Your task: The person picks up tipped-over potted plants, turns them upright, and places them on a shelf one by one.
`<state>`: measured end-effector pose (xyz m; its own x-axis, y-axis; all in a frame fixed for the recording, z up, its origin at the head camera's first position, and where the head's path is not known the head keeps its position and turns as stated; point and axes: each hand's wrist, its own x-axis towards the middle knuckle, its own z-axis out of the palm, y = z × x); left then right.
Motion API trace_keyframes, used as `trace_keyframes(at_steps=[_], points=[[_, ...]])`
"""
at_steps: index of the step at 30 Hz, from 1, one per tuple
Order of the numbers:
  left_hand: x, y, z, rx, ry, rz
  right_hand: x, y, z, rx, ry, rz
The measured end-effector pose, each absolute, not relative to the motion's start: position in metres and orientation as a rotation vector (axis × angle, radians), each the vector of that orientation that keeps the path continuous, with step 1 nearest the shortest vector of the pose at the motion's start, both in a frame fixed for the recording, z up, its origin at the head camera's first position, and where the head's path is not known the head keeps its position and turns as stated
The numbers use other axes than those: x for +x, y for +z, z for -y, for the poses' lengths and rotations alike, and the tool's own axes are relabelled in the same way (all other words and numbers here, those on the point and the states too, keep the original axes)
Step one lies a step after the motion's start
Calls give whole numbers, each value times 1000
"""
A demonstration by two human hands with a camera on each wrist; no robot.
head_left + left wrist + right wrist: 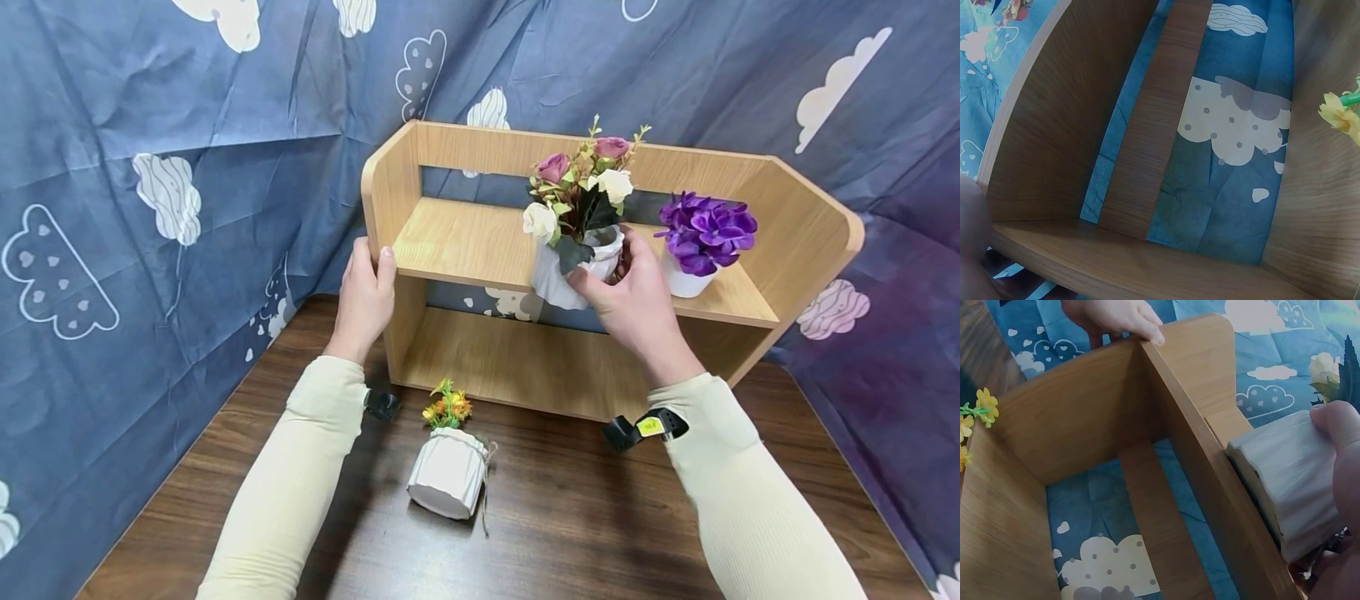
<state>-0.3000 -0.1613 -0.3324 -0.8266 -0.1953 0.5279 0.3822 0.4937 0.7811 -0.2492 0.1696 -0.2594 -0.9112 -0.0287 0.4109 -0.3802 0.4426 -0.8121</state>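
Observation:
My right hand [639, 304] grips the rim of a white pot [553, 277] of artificial roses [577, 179], white and dusky pink with green leaves. This pot is tilted at the front edge of the upper board of a wooden desk shelf [468, 243]. In the right wrist view the pot's underside edge is close beside that board, with the right thumb [1339, 428] on its side. My left hand [363, 296] holds the shelf's left side panel, thumb at the front edge and fingers along the outside.
A white pot with purple flowers [705, 232] stands on the upper board's right part. On the dark wooden table [555, 517], before the shelf, a white pot [448, 473] of small orange and yellow flowers has twine round it. Blue cloud-patterned cloth [247, 108] hangs behind.

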Motion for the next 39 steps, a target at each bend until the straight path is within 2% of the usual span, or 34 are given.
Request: trace_keyframes(at_steps=[20,39], points=[[-299,-334,160,-134,-1334,2185,-263,-245,-171,142,1187,2581],[-300,-334,160,-140,-1334,2179,-276,-241,-167,74,1116,2660]])
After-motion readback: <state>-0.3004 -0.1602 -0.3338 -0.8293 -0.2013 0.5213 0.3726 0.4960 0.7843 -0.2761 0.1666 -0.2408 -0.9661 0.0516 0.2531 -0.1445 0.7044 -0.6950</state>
